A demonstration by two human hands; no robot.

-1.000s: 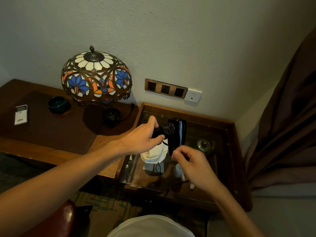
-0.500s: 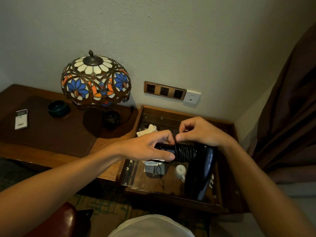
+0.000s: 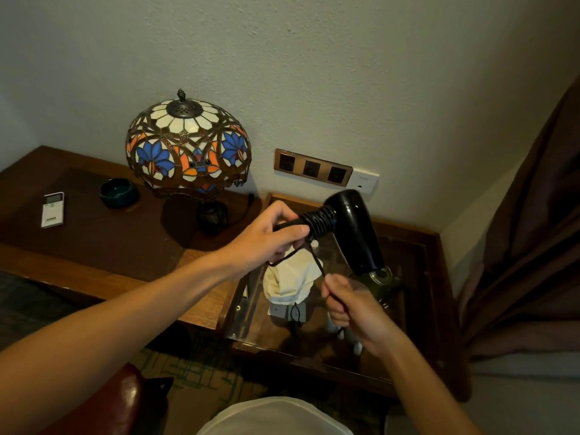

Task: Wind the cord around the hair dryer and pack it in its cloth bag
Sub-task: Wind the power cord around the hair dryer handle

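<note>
My left hand grips the handle end of a black hair dryer, held in the air above a glass-topped side table, nozzle pointing down and right. Black cord is wound in tight turns around the handle. A loose length of cord runs down from the handle to my right hand, which pinches it below the dryer. A cream cloth bag lies crumpled on the glass under the dryer, partly hidden by the cord and my left hand.
A stained-glass lamp stands on the wooden desk at left, with a dark bowl and a white remote. Wall sockets sit behind the table. A glass ashtray and brown curtain are at right.
The dryer has swung up and back, nozzle now pointing down-right. My right hand left the top of the handle and dropped below the dryer, pulling the loose cord down.
</note>
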